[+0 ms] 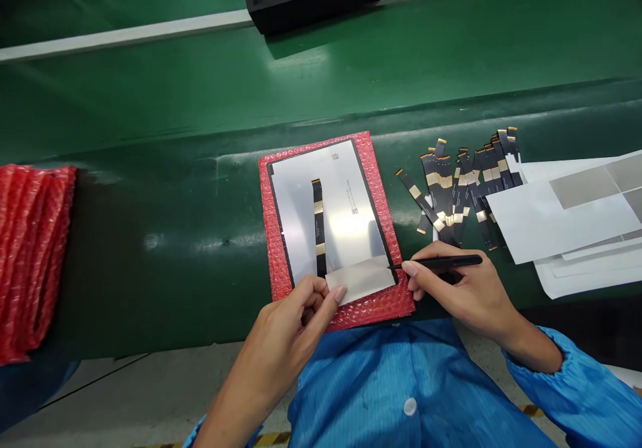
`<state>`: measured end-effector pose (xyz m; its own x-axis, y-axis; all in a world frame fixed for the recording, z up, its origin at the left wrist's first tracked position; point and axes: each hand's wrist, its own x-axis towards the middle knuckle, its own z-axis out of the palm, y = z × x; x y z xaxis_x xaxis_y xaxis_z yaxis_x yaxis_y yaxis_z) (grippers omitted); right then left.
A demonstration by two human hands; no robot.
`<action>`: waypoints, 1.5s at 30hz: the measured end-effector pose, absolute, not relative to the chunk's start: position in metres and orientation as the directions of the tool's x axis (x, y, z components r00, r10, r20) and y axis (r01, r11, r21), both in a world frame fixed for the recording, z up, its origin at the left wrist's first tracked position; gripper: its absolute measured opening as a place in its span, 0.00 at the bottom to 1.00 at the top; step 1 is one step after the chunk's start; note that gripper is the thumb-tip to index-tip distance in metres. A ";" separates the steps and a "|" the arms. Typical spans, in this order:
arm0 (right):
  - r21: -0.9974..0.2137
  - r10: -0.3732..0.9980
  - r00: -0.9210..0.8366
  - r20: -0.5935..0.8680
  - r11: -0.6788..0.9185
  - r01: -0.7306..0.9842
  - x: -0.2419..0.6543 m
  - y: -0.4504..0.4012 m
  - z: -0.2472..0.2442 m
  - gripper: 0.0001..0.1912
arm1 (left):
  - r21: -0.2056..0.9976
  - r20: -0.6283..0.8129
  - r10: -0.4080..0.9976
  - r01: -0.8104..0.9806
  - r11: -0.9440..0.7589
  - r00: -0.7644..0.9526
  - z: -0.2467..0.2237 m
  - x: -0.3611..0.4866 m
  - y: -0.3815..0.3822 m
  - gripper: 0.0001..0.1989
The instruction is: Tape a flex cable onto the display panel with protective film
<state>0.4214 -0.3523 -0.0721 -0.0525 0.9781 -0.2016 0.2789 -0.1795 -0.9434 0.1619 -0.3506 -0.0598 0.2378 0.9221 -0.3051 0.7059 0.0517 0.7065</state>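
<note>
Two hands at work: your left hand (288, 327) pinches a pale, papery strip (364, 279) between thumb and fingertips; your right hand (469, 294) is closed round black tweezers (446, 261), tip at the strip's three o'clock end—whether it grips, you can't tell. You seem to be lining up the strip across the six o'clock end of the smooth, silvery panel (344, 234)—that likely calls for keeping it flat and square. Beneath lies dimpled red bubble wrap (374, 309); at three o'clock, slim black-and-gold flex cables (436, 180).

No text is readable; print (350, 194) and codes (335, 157) on the silver panel (295, 200) are too small.
</note>
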 end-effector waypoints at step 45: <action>-0.908 0.986 -0.014 -0.169 -0.150 0.391 0.422 -0.351 -0.069 0.05 | 0.605 -0.185 0.939 0.787 -0.123 0.288 -0.058 0.167 -0.354 0.13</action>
